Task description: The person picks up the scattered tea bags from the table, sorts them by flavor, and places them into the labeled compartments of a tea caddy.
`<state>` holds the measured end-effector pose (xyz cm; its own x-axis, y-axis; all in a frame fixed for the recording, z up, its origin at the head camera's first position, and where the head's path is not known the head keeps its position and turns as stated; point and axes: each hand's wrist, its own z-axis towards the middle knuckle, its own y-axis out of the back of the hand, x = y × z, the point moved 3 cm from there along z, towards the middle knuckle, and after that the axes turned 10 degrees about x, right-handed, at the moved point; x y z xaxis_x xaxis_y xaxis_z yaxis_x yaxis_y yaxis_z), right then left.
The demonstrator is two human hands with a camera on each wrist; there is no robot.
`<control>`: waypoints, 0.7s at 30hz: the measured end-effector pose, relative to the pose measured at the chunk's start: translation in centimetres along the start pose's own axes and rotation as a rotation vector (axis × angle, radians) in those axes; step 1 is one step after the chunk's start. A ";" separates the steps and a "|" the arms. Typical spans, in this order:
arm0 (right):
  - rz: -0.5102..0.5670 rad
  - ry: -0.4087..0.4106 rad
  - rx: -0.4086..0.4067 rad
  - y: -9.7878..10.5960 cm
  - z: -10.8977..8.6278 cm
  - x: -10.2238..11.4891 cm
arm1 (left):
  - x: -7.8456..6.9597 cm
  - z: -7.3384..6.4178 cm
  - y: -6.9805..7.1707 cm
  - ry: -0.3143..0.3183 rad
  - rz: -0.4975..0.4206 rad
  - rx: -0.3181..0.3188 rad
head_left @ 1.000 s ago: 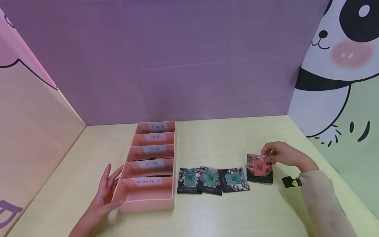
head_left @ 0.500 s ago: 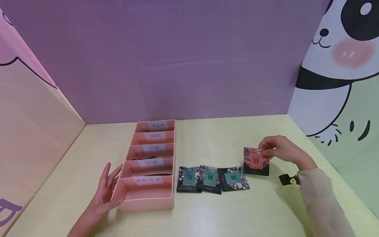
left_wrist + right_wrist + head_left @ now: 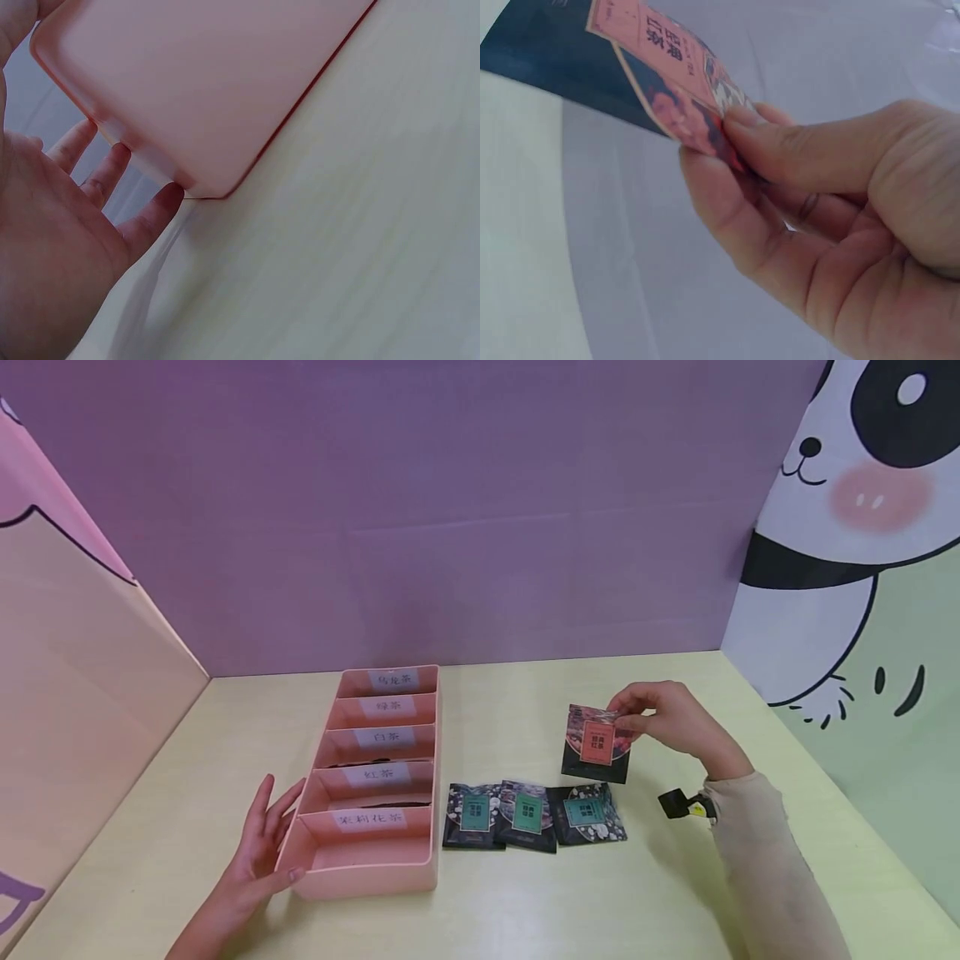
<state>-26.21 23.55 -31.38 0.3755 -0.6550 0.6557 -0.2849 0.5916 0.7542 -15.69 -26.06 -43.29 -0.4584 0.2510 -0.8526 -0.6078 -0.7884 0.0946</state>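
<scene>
Your left hand (image 3: 258, 852) is lying flat on the desk (image 3: 525, 910), fingers straight and loose, not holding anything. Its fingertips are touching the near left corner of the pink box (image 3: 367, 877); the left wrist view is showing the same touch from below. The box is long and thin, and its long side is running away from you, from the near edge of the desk toward the purple wall (image 3: 450, 527). It is split into five little rooms, one behind the other, each with a white label. Something dark is lying in the second room from you, but I cannot tell what it is.

Just to the right of the box, three black packets with green labels (image 3: 528, 814) are lying flat in a row on the desk, their edges overlapping a bit.

Farther right, and a little farther back, your right hand (image 3: 671, 722) is pinching the black packet with the red label (image 3: 596, 745) by its top right corner, thumb on one side and fingers on the other. The packet is hanging upright in the air above the desk, not touching the green ones. The box is lying to the left of this packet, with the green row between them and nearer to you. Your right hand is holding the packet, while your left hand is the one at the box
</scene>
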 end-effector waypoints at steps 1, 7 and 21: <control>0.003 0.006 -0.005 -0.2 0.2 0.5 | 0.1 0.0 0.0 -0.002 -0.003 0.000; 0.027 0.050 -0.035 -1.6 1.8 3.6 | 0.3 0.0 0.2 -0.042 -0.009 0.015; 0.196 0.310 -0.076 -7.0 5.6 10.9 | 0.5 -0.2 0.4 -0.052 -0.046 0.031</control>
<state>-25.05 9.69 -29.33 0.5727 -0.3595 0.7367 -0.3160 0.7324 0.6031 -16.04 -26.35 -43.82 -0.4617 0.3161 -0.8288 -0.6485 -0.7577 0.0723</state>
